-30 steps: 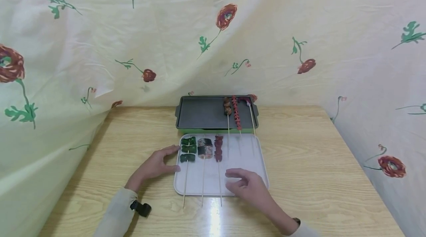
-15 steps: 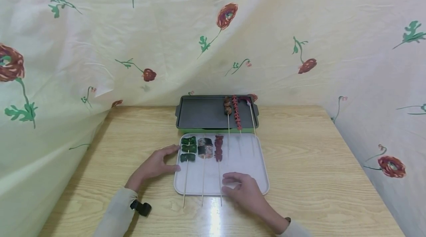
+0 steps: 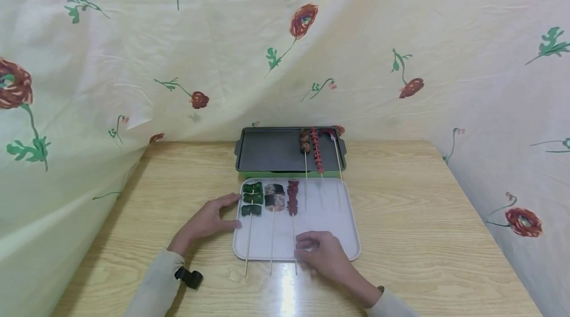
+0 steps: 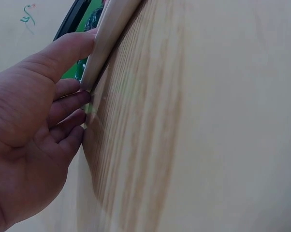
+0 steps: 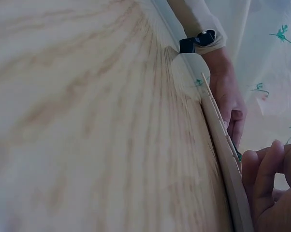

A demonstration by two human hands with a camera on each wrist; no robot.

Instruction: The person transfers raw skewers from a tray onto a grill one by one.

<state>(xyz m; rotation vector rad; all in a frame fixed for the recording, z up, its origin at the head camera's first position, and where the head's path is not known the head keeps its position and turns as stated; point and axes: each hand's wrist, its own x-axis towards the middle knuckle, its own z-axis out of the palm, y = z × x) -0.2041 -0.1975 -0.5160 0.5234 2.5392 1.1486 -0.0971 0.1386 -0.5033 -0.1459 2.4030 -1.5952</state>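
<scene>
In the head view my left hand lies at the left rim of a white tray, thumb and index finger spread and touching the edge. The left wrist view has its fingertips along the rim. My right hand is over the tray's front right part, thumb and index finger bent right at the stick of a dark red meat skewer; I cannot tell whether they pinch it. Left of this skewer lie a grey-and-pink fish skewer and a green pepper skewer. All three sticks overhang the tray's front edge.
Behind the tray stands a black griddle with a green base. On its right side rest a brown meat skewer, a thin red skewer and a purplish-red skewer, sticks reaching forward over the tray. Flowered cloth hangs behind the wooden table.
My right hand has moved a little left and forward to the stick of the dark red meat skewer, thumb and index finger drawing nearer it. The left hand and the skewers have kept their places.
</scene>
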